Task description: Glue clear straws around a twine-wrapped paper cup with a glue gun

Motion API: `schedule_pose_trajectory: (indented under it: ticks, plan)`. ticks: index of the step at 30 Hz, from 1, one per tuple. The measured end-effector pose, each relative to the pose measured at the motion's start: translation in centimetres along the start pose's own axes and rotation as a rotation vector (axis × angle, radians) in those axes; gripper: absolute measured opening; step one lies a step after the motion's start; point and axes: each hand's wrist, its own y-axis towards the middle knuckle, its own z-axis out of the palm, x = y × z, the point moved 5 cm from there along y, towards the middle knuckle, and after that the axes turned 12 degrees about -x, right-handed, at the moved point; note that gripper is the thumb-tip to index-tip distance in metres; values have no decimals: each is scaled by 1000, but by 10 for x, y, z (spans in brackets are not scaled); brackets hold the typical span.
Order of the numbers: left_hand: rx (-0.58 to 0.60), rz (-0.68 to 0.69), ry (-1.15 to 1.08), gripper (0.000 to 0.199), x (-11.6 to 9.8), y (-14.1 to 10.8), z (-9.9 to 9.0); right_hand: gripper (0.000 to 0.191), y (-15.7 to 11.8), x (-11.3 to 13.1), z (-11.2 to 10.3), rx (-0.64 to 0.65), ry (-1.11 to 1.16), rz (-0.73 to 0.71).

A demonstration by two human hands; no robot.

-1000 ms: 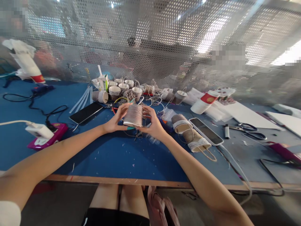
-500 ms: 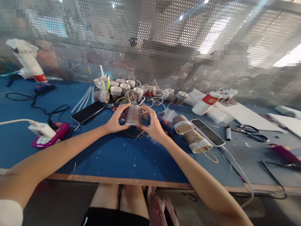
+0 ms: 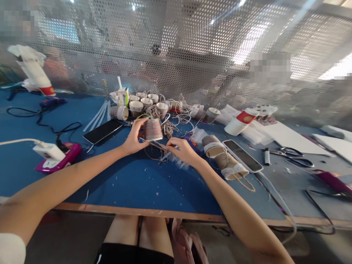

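Pinching the cord-wrapped cup (image 3: 153, 129), the left hand (image 3: 134, 138) is holding it over the tabletop (image 3: 132, 190). Just to the cup's right, the right hand (image 3: 182, 149) is pinching something thin, too blurred to name.

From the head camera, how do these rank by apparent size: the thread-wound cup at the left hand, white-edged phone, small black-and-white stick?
1. White-edged phone
2. Thread-wound cup
3. Small black-and-white stick

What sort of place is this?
It looks like a craft workshop, maybe: there's a blue worktable with scissors on it, and the left hand holds a cord-wrapped cup.
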Motion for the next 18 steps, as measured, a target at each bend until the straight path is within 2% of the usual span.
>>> schedule_pose_trajectory:
  ticks: [2,4,6,8,10,12,15,18]
  plan:
    - [-72,27,75,79,3,1,-3,26,0,5,-3,-44,-70,-92]
    - [-181,46,121,82,7,1,-8,24,0,8,-13,-196,-205,-133]
    - [-300,39,97,84,13,0,-13,23,0,4,-29,-398,-391,-28]
    - [-395,10,45,82,17,-2,-17,34,-2,-4,-44,-503,-587,224]
    - [-442,-24,15,79,20,-2,-18,53,-7,-15,-53,-426,-745,511]
    - [-459,-44,11,78,20,-2,-17,64,-12,-23,-55,-218,-813,703]
    - [-451,-47,5,78,19,-1,-17,67,-15,-28,-50,45,-828,768]
    - [-435,-43,0,76,18,0,-16,67,-15,-31,-47,107,-834,749]
